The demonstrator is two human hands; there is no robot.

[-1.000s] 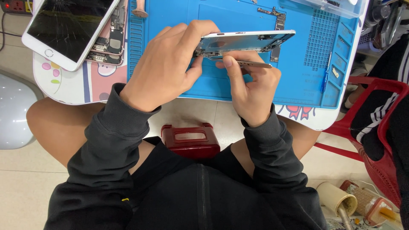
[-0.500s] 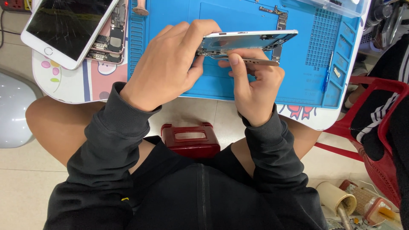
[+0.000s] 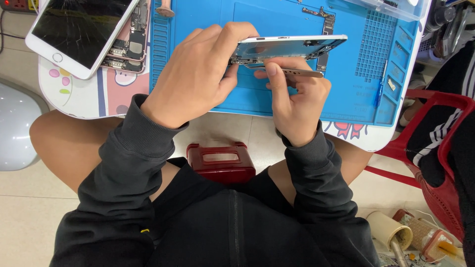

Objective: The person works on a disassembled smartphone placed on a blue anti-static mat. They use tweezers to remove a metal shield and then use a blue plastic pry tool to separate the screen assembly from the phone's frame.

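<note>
My left hand (image 3: 198,74) grips a silver phone housing (image 3: 297,47) by its left end and holds it tilted on edge above the blue work mat (image 3: 257,94). My right hand (image 3: 294,101) pinches metal tweezers (image 3: 292,71), whose tips reach into the housing's lower left corner, right beside my left thumb. The tips themselves are hidden between the fingers. Both forearms wear dark sleeves.
A white phone with a cracked screen (image 3: 79,29) lies opened over its circuit-filled body (image 3: 126,42) at the table's left. A small circuit board (image 3: 321,15) and a blue tool (image 3: 380,89) rest on the mat. A red stool (image 3: 222,163) stands below me. A red chair (image 3: 445,148) stands at right.
My right hand has slid the tweezers slightly left along the housing's lower edge. The left hand keeps its grip on the housing with almost no movement.
</note>
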